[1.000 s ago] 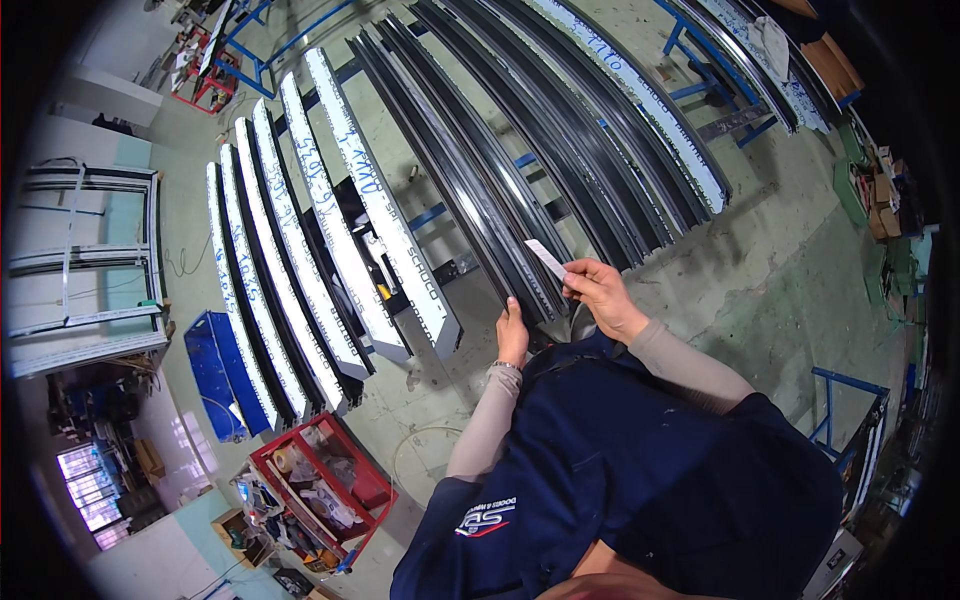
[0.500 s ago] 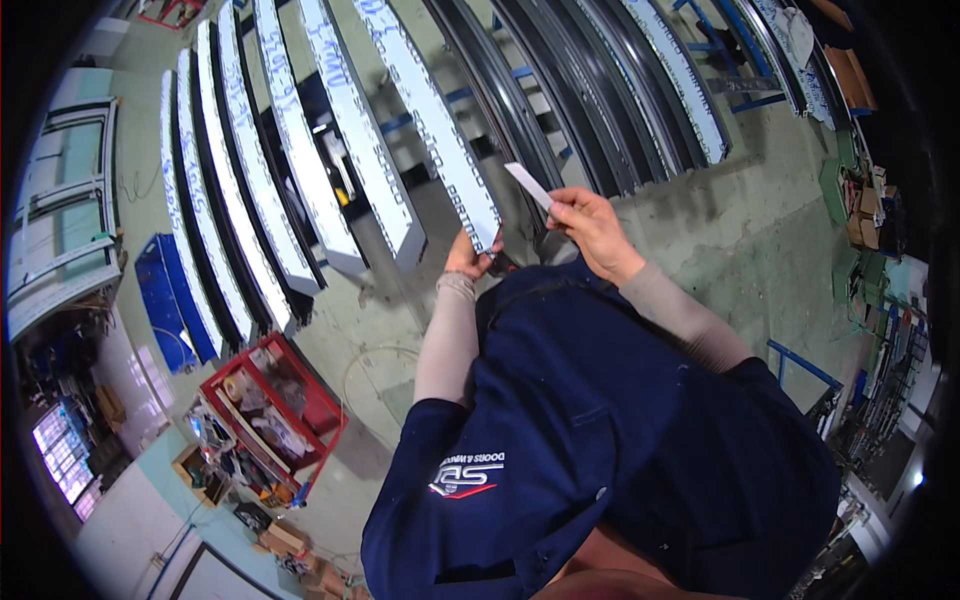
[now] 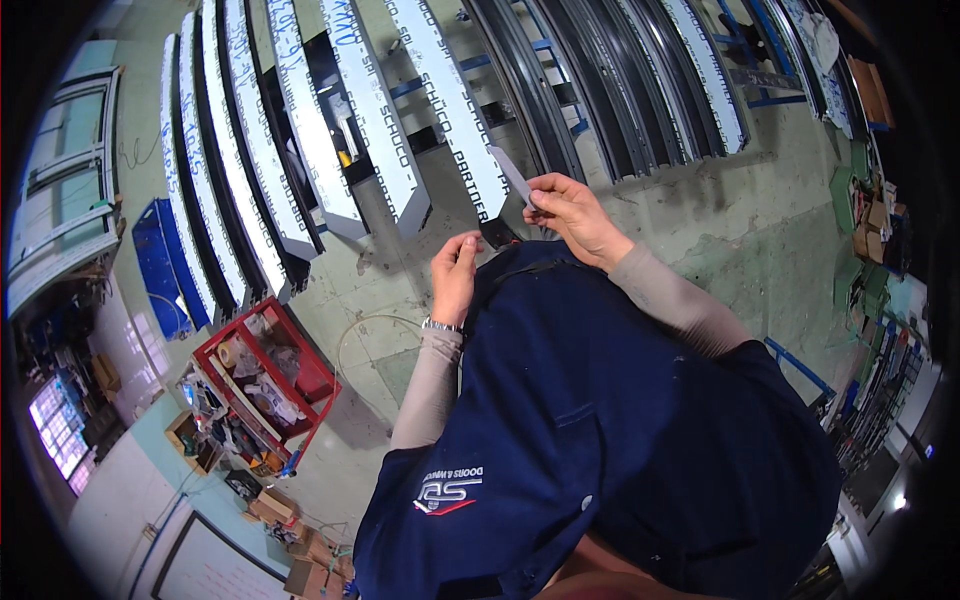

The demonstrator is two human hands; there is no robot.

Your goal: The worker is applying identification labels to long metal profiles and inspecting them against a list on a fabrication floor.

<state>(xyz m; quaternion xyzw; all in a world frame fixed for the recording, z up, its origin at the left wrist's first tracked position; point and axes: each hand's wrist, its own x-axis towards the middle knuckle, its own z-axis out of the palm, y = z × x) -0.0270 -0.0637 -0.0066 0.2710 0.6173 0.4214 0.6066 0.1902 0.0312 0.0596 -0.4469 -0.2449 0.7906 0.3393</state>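
My right hand [image 3: 575, 218] pinches a thin, flat, pale grey strip [image 3: 511, 176] between thumb and fingers. The strip points up and to the left, its far end in front of the edge of a film-covered profile [image 3: 455, 140]. That long profile has white protective film with dark print and an angled near end. My left hand [image 3: 455, 280], with a watch at the wrist, is closed just left of and below that end, apart from it. Its thumb and fingertips press together; whatever is between them, if anything, is too small to make out.
Several more film-covered profiles [image 3: 372, 120] lie side by side to the left, with dark profiles [image 3: 610, 100] to the right on blue supports. A red trolley [image 3: 322, 395] with mixed supplies stands at the lower left beside a blue bin [image 3: 160, 262]. Green concrete floor [image 3: 690, 225] shows around them.
My left hand has let go of the profile's near end and drawn back down. My right hand has shifted slightly left with the strip. The whole view has shifted a little.
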